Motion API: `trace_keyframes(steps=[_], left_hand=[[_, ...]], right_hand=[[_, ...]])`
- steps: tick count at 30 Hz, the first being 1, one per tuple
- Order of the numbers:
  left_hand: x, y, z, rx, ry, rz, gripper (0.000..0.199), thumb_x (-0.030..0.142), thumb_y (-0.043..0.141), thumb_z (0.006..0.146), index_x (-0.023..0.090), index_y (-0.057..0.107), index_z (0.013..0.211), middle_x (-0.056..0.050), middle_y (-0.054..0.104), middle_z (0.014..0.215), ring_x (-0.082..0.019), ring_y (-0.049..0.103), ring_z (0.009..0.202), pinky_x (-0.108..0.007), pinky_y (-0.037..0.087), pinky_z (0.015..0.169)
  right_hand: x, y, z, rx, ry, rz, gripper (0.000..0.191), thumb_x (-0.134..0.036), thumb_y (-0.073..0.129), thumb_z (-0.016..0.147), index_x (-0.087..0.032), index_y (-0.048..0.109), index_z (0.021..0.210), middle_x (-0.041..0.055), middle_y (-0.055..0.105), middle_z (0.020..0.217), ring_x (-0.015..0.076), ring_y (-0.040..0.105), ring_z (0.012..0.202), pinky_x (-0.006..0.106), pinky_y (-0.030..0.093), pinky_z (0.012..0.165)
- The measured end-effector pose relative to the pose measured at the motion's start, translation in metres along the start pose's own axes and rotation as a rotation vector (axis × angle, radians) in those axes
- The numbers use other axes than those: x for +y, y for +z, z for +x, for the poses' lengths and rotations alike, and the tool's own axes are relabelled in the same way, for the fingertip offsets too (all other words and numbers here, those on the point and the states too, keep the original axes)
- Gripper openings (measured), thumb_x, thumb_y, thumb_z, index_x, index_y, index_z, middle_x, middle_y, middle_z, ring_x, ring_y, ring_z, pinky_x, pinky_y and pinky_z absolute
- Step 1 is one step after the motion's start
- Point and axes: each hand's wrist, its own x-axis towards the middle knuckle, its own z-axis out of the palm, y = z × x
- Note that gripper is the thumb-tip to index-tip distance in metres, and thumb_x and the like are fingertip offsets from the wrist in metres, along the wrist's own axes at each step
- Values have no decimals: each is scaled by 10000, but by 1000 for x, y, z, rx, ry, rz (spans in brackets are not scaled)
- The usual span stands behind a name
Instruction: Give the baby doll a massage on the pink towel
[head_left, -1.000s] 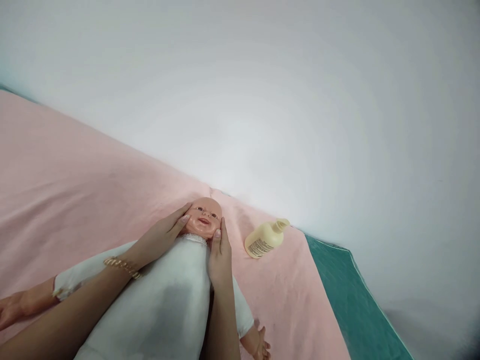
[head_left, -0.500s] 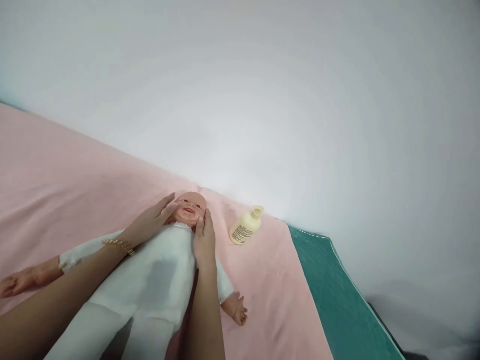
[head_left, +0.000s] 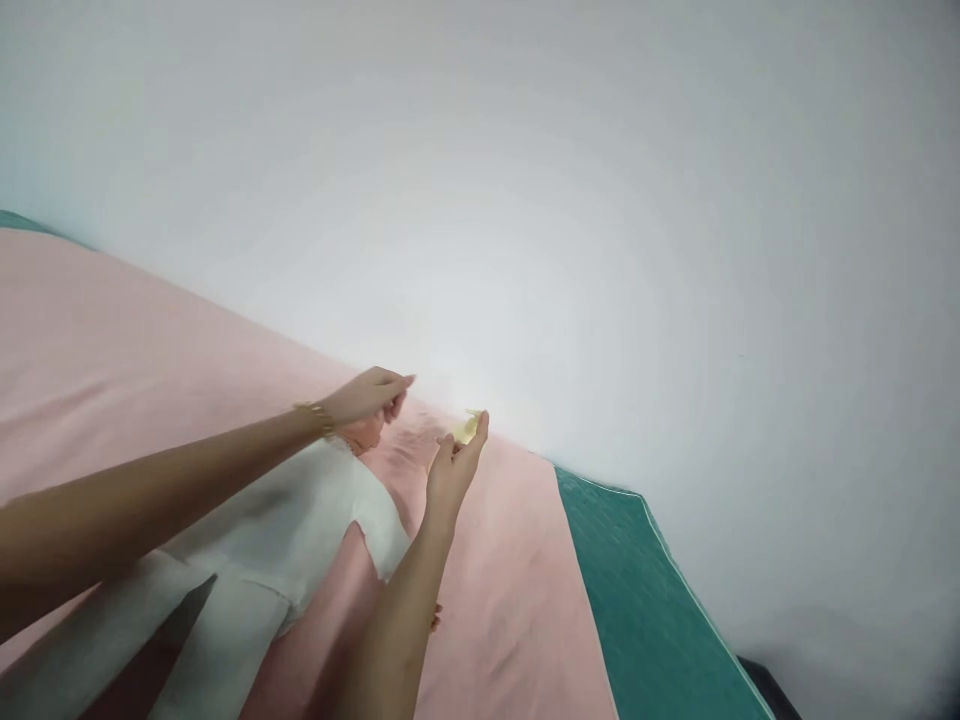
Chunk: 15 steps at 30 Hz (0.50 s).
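A baby doll in white clothes (head_left: 300, 520) lies on its back on a pink sheet. Most of its head is hidden behind my left hand (head_left: 373, 394), which is raised over it with fingers bent; the hand looks empty, with the fingers apart. To the right, my right hand (head_left: 456, 465) is at the pale yellow pump bottle (head_left: 470, 428), thumb and fingers apart. It covers most of the bottle, and whether it touches it cannot be seen. One doll hand (head_left: 436, 617) shows beside my right forearm.
The pink sheet (head_left: 517, 560) covers a green mattress (head_left: 645, 580) that shows at the right and far left. A pale wall (head_left: 525, 200) rises behind. Something dark (head_left: 769, 685) stands at the lower right.
Both my hands have left the sides of the doll's head. My left hand has risen above it, and my right hand has moved right to the bottle. The view has shifted slightly.
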Motion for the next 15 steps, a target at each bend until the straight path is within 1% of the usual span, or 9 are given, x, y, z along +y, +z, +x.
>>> trace_keyframes(steps=[2,3,5,7,9,11,15], left_hand=[[7,26,16,-69,3,-9,593,645,462,878,153,533,556,-32,600,557,-148,606,540,-272,507,619],[10,38,23,-78,-2,-8,577,627,478,890,144,556,584,-31,610,578,-148,616,556,-278,513,636],[14,59,32,-82,-13,-8,486,551,508,928,119,622,735,-29,644,687,-149,633,627,-300,528,670],[19,76,37,-80,-10,-15,360,455,543,947,109,643,942,-46,663,871,-163,646,756,-331,544,722],[22,88,39,-82,12,-31,313,391,571,944,119,621,1090,-69,640,1043,-200,638,890,-365,549,780],[24,97,38,-82,45,-50,326,366,584,937,127,602,1157,-83,609,1140,-235,620,974,-394,543,825],[23,108,33,-83,108,-82,316,350,567,948,147,594,1188,-95,583,1204,-244,601,1027,-408,530,865]], right_hand=[[1,-1,0,12,18,29,678,-261,385,886,-206,155,1521,134,531,1346,177,641,869,329,498,827],[1,-2,0,20,32,41,672,-268,394,885,-224,172,1517,125,509,1374,176,641,885,328,500,829],[1,-3,0,-3,40,61,662,-280,393,892,-242,173,1515,118,456,1431,179,640,962,334,500,864],[1,-5,0,-39,40,94,659,-282,383,899,-245,157,1517,117,425,1463,185,624,1072,345,490,920],[2,-7,1,-63,33,132,662,-276,385,899,-234,151,1517,118,401,1484,188,564,1204,357,459,988],[5,-8,3,-60,32,140,664,-256,388,889,-226,163,1513,116,403,1485,188,508,1279,368,434,1029],[10,-11,5,-63,49,91,683,-226,389,863,-258,160,1507,101,403,1486,193,520,1266,388,455,1015]])
